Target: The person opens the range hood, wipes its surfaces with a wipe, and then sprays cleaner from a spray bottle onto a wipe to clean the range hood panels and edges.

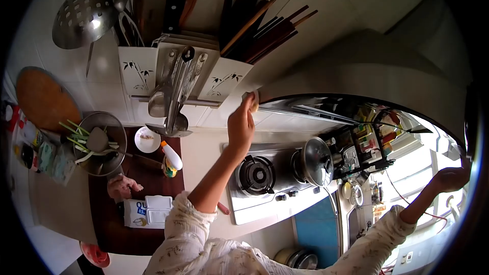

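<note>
My left hand (242,128) is raised to the left end of the range hood (356,79), its fingers closed around something small and pale at the hood's edge. Whether that is a cloth, a sponge or part of the hood I cannot make out. Far to the right, my right hand (451,179) is lifted beside the hood's other end, palm curved upward. Its fingertips run into the dark border of the view, so their grip is hidden. Below the hood stands a gas stove (277,196), with a glass-lidded pan (317,162) on its far burner.
A wall rack (137,74) holds knives, chopsticks and hanging ladles. On the dark board (109,237) are raw meat (122,187), a wipes packet (135,215) and a spray bottle (172,157). A steel bowl (118,127) contains greens. Pots (300,259) stand low down.
</note>
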A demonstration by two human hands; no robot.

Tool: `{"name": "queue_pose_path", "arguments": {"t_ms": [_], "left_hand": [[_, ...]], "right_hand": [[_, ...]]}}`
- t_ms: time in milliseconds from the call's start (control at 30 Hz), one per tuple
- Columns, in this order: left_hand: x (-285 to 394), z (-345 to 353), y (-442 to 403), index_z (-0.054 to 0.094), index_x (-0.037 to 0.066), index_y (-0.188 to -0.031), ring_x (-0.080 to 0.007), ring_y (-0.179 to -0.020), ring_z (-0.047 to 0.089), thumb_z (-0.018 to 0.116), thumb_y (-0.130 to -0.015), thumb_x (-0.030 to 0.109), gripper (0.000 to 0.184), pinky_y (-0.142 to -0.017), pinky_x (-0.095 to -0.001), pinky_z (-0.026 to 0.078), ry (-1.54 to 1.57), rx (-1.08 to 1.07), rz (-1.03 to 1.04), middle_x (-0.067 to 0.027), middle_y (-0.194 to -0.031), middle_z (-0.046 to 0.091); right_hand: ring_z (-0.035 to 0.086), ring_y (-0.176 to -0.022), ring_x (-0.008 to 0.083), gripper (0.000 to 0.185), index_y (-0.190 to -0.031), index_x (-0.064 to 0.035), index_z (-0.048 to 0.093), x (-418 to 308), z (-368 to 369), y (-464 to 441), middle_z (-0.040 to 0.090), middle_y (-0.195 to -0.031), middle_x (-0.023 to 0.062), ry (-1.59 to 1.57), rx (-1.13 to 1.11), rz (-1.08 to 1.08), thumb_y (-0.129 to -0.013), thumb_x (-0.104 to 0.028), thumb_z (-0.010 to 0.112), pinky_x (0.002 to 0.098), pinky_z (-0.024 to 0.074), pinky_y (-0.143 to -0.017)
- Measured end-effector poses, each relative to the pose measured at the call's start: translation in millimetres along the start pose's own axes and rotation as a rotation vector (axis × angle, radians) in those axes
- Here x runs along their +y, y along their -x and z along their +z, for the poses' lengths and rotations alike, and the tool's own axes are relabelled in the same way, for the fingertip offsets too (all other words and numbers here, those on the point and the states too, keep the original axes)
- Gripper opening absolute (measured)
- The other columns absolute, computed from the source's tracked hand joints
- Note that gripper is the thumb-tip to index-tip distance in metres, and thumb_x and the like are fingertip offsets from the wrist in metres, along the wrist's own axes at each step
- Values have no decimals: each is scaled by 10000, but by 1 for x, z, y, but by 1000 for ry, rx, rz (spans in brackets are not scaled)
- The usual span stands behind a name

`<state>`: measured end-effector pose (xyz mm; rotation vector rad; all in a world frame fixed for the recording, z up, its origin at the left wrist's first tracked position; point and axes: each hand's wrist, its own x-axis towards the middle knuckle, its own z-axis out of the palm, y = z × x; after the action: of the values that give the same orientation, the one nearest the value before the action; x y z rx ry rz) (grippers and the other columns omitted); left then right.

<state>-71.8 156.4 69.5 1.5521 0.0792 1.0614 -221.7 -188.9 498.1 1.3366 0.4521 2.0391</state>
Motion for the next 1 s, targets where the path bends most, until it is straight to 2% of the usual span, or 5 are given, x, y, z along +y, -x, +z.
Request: {"name": "queue_pose_path", "arguments": {"t_ms": [333, 533, 667, 767, 1000], "left_hand": [[36, 23, 2, 499, 24, -1232, -350, -1007, 596, 478, -779, -123, 476, -828, -373, 512, -13, 48, -53, -217, -1151, 576], [153, 10, -28, 488, 59, -1260, -306, -994, 617, 504, -763, -137, 534, -825, -365, 526, 90, 73, 294, -174, -1229, 545], [74, 15, -6, 507, 65, -1255, -298, -983, 625, 454, -794, -143, 509, -834, -351, 521, 166, 39, 9, -184, -1128, 603], [-1, 11, 12, 617, 8, -1068, -309, -1021, 602, 482, -803, -101, 317, -901, -358, 483, 54, 37, -58, -175, -1109, 615], [-6, 11, 1, 633, 29, -1011, -292, -819, 577, 517, -728, -138, 348, -739, -366, 477, 0, 72, 22, -125, -911, 571]], "right_hand": [[593, -819, 277, 150, -950, 15, 568, -9, -4, -3, 596, -916, 139, 7, 5, 28, -890, -11, 433, 349, 469, -724], [592, -823, 283, 151, -954, 16, 566, -8, -3, -3, 595, -919, 143, -21, 4, 49, -892, -11, 431, 354, 468, -730], [591, -826, 287, 152, -958, 16, 564, -7, -5, -3, 594, -921, 145, -27, 9, 50, -893, -12, 429, 357, 467, -733], [590, -828, 290, 153, -960, 17, 563, -6, -5, -2, 594, -923, 147, -36, 2, 47, -894, -12, 428, 359, 466, -736], [588, -833, 297, 154, -965, 17, 560, -1, -6, -1, 592, -927, 151, -34, -11, 30, -897, -13, 425, 365, 465, -742]]}}
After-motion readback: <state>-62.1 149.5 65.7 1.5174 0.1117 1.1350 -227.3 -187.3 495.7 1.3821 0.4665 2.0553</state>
